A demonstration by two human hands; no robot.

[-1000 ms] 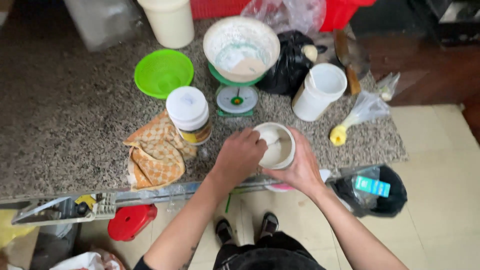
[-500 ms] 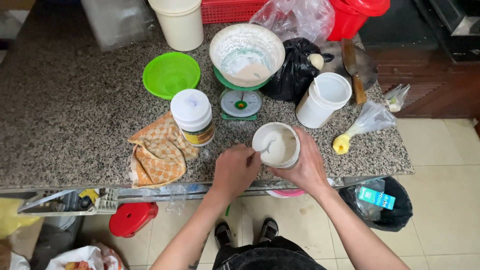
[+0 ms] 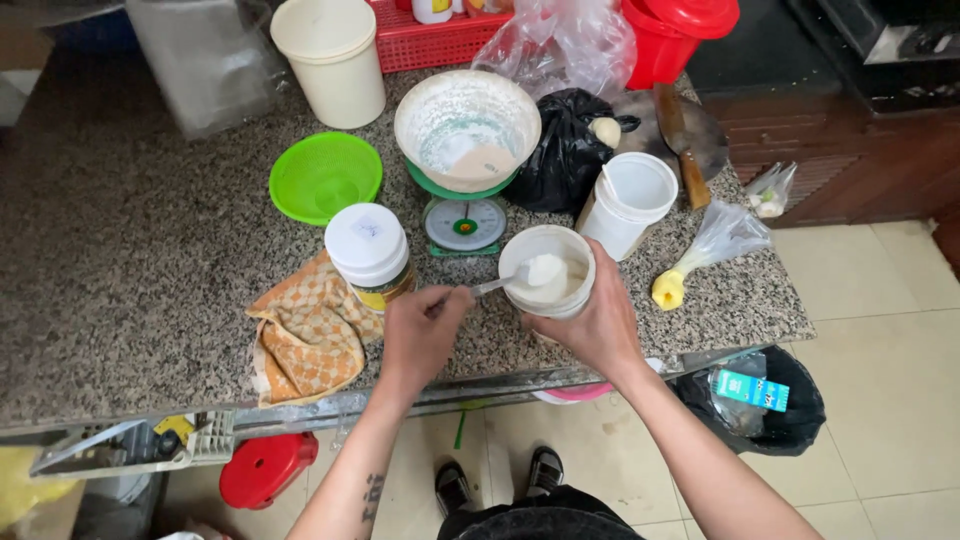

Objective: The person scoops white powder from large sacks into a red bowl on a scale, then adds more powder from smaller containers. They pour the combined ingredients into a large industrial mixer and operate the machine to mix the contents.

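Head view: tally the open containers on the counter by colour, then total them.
White or cream: 4: tall bucket, bowl on the scale, tub, tub of powder in the right hand.
Green: 1: bowl.
Total: 5.

white tub (image 3: 547, 272): round, open, upright, white powder inside, near counter's front edge | metal spoon (image 3: 515, 279): heaped with white powder, bowl over the tub, handle pointing left

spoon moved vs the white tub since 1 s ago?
Yes. The spoon, in the left hand, has risen out of the white tub to its rim, heaped with white powder.
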